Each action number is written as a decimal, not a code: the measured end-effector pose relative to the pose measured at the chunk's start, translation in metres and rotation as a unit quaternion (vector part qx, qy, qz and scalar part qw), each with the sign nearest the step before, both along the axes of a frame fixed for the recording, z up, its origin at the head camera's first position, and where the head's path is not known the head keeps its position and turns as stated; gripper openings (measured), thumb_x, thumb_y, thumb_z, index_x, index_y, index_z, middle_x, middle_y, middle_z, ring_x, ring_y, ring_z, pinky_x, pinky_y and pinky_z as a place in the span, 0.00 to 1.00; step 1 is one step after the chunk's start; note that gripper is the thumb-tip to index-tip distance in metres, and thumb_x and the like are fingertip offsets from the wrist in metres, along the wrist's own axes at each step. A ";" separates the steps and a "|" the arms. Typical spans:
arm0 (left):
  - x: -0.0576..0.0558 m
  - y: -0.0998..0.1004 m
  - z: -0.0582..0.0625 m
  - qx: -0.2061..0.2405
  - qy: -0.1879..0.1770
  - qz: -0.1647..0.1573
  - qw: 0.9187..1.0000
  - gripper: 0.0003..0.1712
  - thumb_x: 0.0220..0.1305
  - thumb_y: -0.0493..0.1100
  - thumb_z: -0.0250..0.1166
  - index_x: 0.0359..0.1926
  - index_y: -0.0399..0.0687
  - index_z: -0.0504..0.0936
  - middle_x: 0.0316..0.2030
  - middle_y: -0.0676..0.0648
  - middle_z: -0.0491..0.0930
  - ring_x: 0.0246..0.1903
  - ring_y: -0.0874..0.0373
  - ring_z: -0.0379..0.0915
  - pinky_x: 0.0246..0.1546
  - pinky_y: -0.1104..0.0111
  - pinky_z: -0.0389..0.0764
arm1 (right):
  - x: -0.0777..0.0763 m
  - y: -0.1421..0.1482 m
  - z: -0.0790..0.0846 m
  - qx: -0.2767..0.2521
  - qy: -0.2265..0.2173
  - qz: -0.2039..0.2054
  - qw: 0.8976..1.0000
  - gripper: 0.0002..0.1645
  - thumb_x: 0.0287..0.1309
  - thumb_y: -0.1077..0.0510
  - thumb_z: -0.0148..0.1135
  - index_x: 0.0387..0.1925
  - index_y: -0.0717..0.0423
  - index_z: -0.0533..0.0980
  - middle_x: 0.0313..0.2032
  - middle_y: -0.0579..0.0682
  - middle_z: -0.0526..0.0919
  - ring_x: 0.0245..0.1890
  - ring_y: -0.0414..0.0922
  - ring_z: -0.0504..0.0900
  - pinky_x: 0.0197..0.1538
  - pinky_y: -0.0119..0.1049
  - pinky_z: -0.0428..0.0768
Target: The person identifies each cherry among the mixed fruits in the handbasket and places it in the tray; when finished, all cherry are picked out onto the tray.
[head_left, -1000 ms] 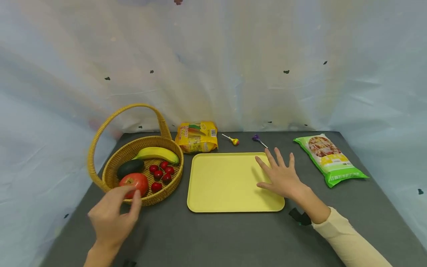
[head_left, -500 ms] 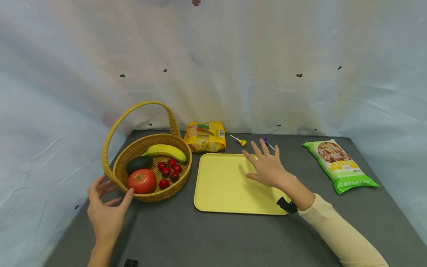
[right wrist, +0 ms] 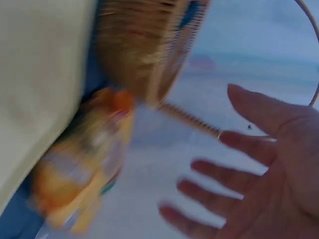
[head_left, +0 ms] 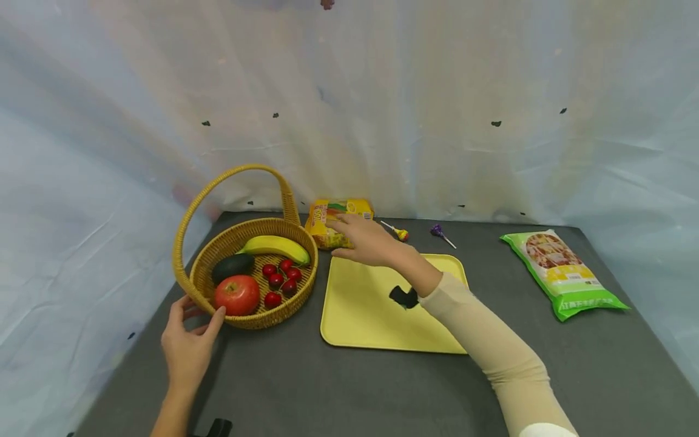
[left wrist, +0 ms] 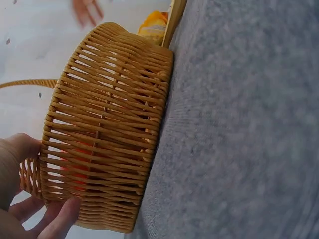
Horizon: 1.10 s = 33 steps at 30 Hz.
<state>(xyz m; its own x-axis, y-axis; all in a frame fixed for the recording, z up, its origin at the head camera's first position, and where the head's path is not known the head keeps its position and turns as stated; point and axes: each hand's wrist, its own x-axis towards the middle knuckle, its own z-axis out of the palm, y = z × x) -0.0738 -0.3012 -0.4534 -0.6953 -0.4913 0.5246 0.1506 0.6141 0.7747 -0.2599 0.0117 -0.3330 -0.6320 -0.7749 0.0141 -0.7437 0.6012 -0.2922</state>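
1. The wicker basket (head_left: 267,318) stands upright at the left of the bench (head_left: 284,388), its tall handle (head_left: 289,206) arching over it.
2. The left hand (head_left: 187,349) has its grip clamped on the basket's near left rim, the thumb on the near side and the other fingers round to the left.
3. Inside, a red fruit (head_left: 237,295) sits near the left hand, with a dark oval fruit (head_left: 233,267) just beyond it; a banana (head_left: 277,247) lies at the far right, and red cherries (head_left: 275,281) lie to the right of the red fruit.
4. The right hand (head_left: 368,240) holds nothing; its grip is apart, the fingers spread in the right wrist view, above the far left part of the yellow tray (head_left: 360,315).
5. That tray lies flat, right of the basket.
6. A yellow packet (head_left: 318,227) lies beyond the tray, beside the basket and partly hidden by the right hand.
7. Right of the packet are a yellow lollipop (head_left: 395,231), then a purple lollipop (head_left: 441,235).
8. A green-and-white bag (head_left: 565,273) lies at the far right.
9. A pale sheet (head_left: 382,91) hangs behind everything.
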 end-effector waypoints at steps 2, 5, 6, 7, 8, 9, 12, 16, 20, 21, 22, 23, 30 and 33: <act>0.000 0.000 -0.001 0.007 0.005 -0.007 1.000 0.31 0.55 0.31 0.74 0.60 0.34 0.75 0.47 0.60 0.74 0.43 0.68 0.72 0.32 0.88 0.77 | -0.007 -0.025 0.009 -0.044 -0.054 0.049 0.996 0.36 0.70 0.49 0.61 0.73 0.54 0.63 0.70 0.56 0.67 0.68 0.53 0.67 0.67 0.46 0.72; 0.001 0.001 -0.002 0.018 0.007 -0.005 1.000 0.30 0.55 0.29 0.73 0.60 0.33 0.75 0.47 0.61 0.72 0.43 0.67 0.72 0.33 0.88 0.78 | -0.015 -0.064 0.016 -0.091 -0.154 0.121 0.976 0.30 0.70 0.56 0.61 0.69 0.58 0.68 0.64 0.54 0.74 0.62 0.49 0.75 0.61 0.35 0.76; 0.002 0.004 0.002 0.021 0.006 -0.001 1.000 0.30 0.55 0.28 0.73 0.59 0.32 0.75 0.47 0.61 0.72 0.43 0.67 0.72 0.32 0.88 0.77 | -0.017 -0.076 0.018 -0.092 -0.183 0.141 0.969 0.28 0.70 0.58 0.61 0.68 0.59 0.69 0.63 0.54 0.75 0.60 0.48 0.77 0.59 0.32 0.77; 0.004 0.007 0.006 0.024 0.004 0.002 1.000 0.29 0.55 0.28 0.72 0.59 0.31 0.74 0.47 0.61 0.72 0.42 0.67 0.72 0.32 0.88 0.77 | -0.018 -0.087 0.018 -0.091 -0.214 0.157 0.960 0.27 0.69 0.59 0.61 0.67 0.60 0.70 0.61 0.55 0.77 0.58 0.47 0.78 0.56 0.31 0.79; 0.006 0.011 0.010 0.026 0.005 0.003 1.000 0.29 0.55 0.27 0.72 0.58 0.30 0.74 0.46 0.60 0.72 0.42 0.67 0.72 0.32 0.88 0.78 | -0.019 -0.097 0.017 -0.087 -0.241 0.170 0.952 0.26 0.69 0.60 0.61 0.66 0.61 0.71 0.60 0.56 0.78 0.56 0.47 0.79 0.54 0.31 0.80; 0.007 0.014 0.015 0.027 0.007 0.003 1.000 0.28 0.56 0.26 0.71 0.58 0.29 0.74 0.46 0.60 0.72 0.42 0.67 0.72 0.32 0.88 0.78 | -0.019 -0.106 0.016 -0.080 -0.265 0.177 0.944 0.25 0.68 0.61 0.62 0.65 0.61 0.73 0.58 0.55 0.79 0.54 0.45 0.81 0.52 0.31 0.81; 0.007 0.018 0.021 0.027 0.008 0.007 1.000 0.28 0.56 0.26 0.71 0.58 0.27 0.74 0.45 0.59 0.72 0.41 0.66 0.72 0.32 0.88 0.78 | -0.021 -0.126 0.011 -0.048 -0.328 0.180 0.926 0.24 0.66 0.62 0.63 0.63 0.61 0.75 0.55 0.56 0.82 0.50 0.45 0.83 0.49 0.37 0.85; 0.000 0.006 0.003 0.025 0.002 0.010 1.000 0.31 0.55 0.27 0.73 0.60 0.32 0.75 0.46 0.58 0.73 0.43 0.66 0.72 0.32 0.88 0.77 | -0.022 -0.141 0.004 -0.020 -0.392 0.151 0.907 0.22 0.67 0.62 0.63 0.61 0.62 0.76 0.52 0.54 0.83 0.52 0.51 0.82 0.53 0.44 0.84; 0.000 0.006 0.001 0.016 0.001 0.011 1.000 0.32 0.55 0.27 0.73 0.61 0.32 0.74 0.48 0.53 0.74 0.44 0.68 0.71 0.32 0.89 0.77 | -0.018 -0.151 -0.002 -0.001 -0.437 0.123 0.891 0.17 0.67 0.62 0.63 0.56 0.63 0.80 0.45 0.50 0.85 0.52 0.53 0.82 0.56 0.45 0.82; 0.001 0.008 0.004 0.013 0.004 0.010 1.000 0.31 0.55 0.26 0.72 0.61 0.31 0.74 0.48 0.53 0.74 0.43 0.68 0.71 0.32 0.89 0.76 | -0.017 -0.153 -0.004 0.009 -0.447 0.117 0.887 0.15 0.67 0.62 0.63 0.53 0.62 0.81 0.44 0.50 0.86 0.51 0.53 0.83 0.56 0.44 0.82; 0.002 0.011 0.008 0.011 0.006 0.009 1.000 0.31 0.55 0.26 0.72 0.61 0.30 0.74 0.47 0.52 0.74 0.43 0.69 0.71 0.32 0.89 0.76 | -0.017 -0.154 -0.005 0.021 -0.456 0.113 0.882 0.14 0.67 0.62 0.63 0.51 0.62 0.82 0.43 0.50 0.86 0.52 0.53 0.83 0.57 0.44 0.82; 0.004 0.014 0.013 0.011 0.009 0.007 1.000 0.30 0.56 0.26 0.72 0.61 0.29 0.74 0.47 0.52 0.74 0.43 0.69 0.71 0.32 0.89 0.76 | -0.016 -0.156 -0.007 0.033 -0.467 0.107 0.877 0.12 0.66 0.62 0.63 0.49 0.62 0.83 0.42 0.51 0.87 0.52 0.53 0.82 0.57 0.44 0.81; 0.008 0.024 0.026 0.021 0.034 -0.009 0.999 0.29 0.56 0.25 0.71 0.59 0.26 0.74 0.44 0.53 0.74 0.42 0.70 0.71 0.33 0.89 0.77 | -0.016 -0.156 -0.015 0.084 -0.505 0.080 0.856 0.11 0.65 0.66 0.63 0.47 0.65 0.83 0.42 0.51 0.86 0.57 0.55 0.80 0.61 0.46 0.79; 0.008 0.027 0.027 0.014 0.026 -0.003 1.000 0.29 0.56 0.25 0.71 0.59 0.26 0.74 0.44 0.52 0.74 0.42 0.69 0.71 0.33 0.88 0.77 | -0.018 -0.155 -0.018 0.095 -0.518 0.085 0.846 0.15 0.66 0.67 0.62 0.53 0.67 0.81 0.44 0.52 0.85 0.58 0.56 0.78 0.62 0.46 0.78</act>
